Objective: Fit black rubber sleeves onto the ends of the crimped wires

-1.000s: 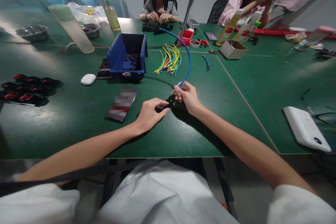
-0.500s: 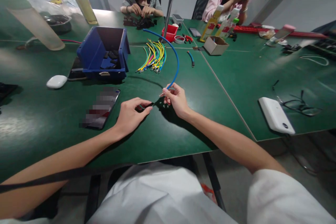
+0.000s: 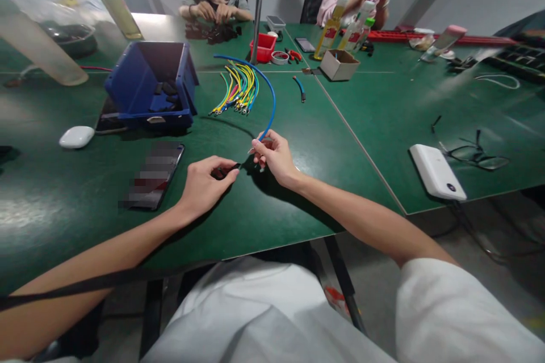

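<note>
The right hand (image 3: 273,157) pinches the near end of the blue cable (image 3: 273,103) between thumb and fingers, with its metal tip just showing past the fingertips. The cable arcs up from this hand, away over the table (image 3: 340,142) and round to the left, its far end beyond the wires (image 3: 242,88). The left hand (image 3: 206,184) is just beside the right, the 2 apart, its thumb and fingertips nearly closed. A dark patch shows between them; whether it is a small part or shadow, I cannot tell.

The yellow, green and blue wires lie in 1 bunch inside the cable's curve. Left of them is the blue bin (image 3: 151,93), with black parts (image 3: 168,96) in it. Nearer are the phone (image 3: 157,176), beside the left hand, and the white case (image 3: 76,137).

Right of the wires lies the short cable (image 3: 300,89). Beyond are the red box (image 3: 263,49), the tape roll (image 3: 280,58) and the carton (image 3: 339,66). Far right, the white device (image 3: 437,172) is near the glasses (image 3: 479,157). Across the table, 1 person (image 3: 213,5) has both hands at dark items.
</note>
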The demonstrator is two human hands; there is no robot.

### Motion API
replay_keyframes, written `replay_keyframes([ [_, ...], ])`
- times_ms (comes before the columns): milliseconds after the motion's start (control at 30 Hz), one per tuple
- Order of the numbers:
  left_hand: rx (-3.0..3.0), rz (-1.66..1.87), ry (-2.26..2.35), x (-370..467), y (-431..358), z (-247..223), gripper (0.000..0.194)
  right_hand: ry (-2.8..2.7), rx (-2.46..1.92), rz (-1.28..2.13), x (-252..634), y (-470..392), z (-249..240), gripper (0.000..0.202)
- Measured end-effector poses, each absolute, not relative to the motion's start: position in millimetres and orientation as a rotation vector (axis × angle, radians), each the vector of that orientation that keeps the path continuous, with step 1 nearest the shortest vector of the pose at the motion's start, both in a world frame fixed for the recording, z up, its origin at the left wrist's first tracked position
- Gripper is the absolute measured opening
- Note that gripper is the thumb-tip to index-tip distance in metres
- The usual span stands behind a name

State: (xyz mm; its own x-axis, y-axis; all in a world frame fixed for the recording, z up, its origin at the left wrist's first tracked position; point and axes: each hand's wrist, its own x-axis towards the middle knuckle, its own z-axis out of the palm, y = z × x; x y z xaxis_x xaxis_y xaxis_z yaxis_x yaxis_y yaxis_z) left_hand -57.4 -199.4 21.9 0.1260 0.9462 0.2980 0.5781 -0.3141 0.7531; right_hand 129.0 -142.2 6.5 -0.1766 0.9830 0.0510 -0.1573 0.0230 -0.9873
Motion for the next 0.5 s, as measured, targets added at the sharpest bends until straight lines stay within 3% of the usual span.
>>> replay_keyframes([
  [500,1.935,1.101,1.401,-58,-198,20,0.015,-1.226,-0.961,1.375,123,-153,12,0.031],
])
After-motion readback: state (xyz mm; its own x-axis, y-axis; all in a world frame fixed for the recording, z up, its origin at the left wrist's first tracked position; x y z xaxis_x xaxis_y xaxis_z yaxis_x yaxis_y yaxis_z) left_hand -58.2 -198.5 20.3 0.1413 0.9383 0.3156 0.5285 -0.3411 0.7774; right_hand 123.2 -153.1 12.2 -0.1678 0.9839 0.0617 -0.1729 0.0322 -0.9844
